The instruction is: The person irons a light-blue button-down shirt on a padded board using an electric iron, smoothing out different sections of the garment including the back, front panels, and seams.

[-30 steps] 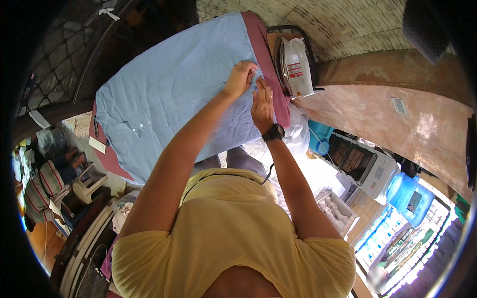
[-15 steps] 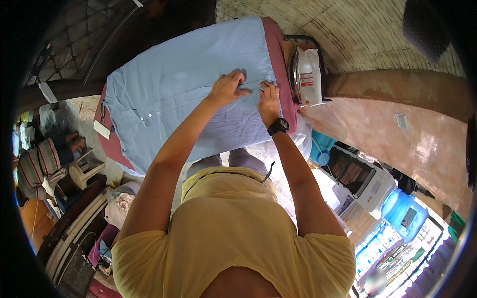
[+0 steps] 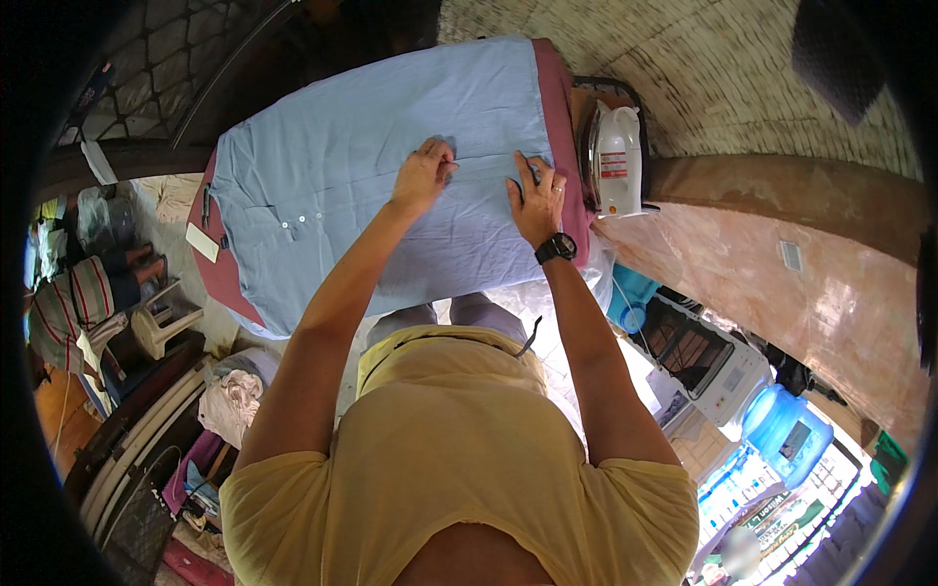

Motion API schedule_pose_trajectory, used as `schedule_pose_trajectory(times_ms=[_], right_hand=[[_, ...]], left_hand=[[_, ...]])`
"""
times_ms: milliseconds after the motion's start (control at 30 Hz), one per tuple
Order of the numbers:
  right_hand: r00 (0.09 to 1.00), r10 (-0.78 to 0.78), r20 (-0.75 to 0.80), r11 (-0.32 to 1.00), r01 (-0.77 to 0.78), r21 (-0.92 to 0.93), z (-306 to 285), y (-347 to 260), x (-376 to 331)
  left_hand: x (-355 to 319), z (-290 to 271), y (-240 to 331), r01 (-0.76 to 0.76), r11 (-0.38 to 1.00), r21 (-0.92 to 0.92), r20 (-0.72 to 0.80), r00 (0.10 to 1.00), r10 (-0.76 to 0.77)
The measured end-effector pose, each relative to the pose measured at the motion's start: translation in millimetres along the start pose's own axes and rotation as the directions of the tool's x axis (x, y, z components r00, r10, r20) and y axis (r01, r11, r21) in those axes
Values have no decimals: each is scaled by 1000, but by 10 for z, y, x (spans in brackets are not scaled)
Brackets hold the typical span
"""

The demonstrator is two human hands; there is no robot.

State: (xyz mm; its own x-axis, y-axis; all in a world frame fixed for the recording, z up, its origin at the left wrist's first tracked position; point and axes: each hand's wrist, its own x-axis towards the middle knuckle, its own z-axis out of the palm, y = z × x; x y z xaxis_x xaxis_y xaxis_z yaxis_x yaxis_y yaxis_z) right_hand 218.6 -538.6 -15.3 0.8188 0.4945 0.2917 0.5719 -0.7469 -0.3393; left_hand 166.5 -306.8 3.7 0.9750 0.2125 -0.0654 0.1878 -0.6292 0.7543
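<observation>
A light blue buttoned shirt (image 3: 352, 127) lies spread over an ironing board with a dark red cover (image 3: 559, 107). My left hand (image 3: 422, 179) rests near the middle of the shirt, its fingers curled toward the thumb and pinching the cloth along the front seam. Farther right, my right hand (image 3: 538, 202) lies on the shirt close to its hem, thumb and fingers spread. A black watch (image 3: 556, 247) circles my right wrist. Just past the board's right end, a white clothes iron (image 3: 617, 161) stands on its rest.
A white tag (image 3: 202, 243) and a dark pen-like item (image 3: 206, 207) lie at the board's left end. Another person (image 3: 83, 303) sits at the left near a plastic stool (image 3: 156, 330). A white appliance (image 3: 728, 391) and a blue water jug (image 3: 785, 430) stand at the lower right.
My left hand has shifted slightly left and its fingers have drawn in toward the thumb. The right hand has spread its fingers. The view has shifted a little.
</observation>
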Motion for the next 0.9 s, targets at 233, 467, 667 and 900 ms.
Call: schedule_pose_trajectory(times_ms=[233,467,667,900], right_hand=[[1000,-2,5,998,1,55,-14,-9,37],[1000,10,-9,977,-8,215,-42,84,98],[999,-10,-31,960,19,279,-47,93,133],[1000,-12,19,942,5,336,-70,204,114]], left_hand=[[-105,434,56,-559,794,239,3,818,576],[-189,593,157,-532,743,407,37,822,568],[-88,684,-2,-634,737,236,206,773,599],[-119,345,135,-512,719,471,287,859,424]])
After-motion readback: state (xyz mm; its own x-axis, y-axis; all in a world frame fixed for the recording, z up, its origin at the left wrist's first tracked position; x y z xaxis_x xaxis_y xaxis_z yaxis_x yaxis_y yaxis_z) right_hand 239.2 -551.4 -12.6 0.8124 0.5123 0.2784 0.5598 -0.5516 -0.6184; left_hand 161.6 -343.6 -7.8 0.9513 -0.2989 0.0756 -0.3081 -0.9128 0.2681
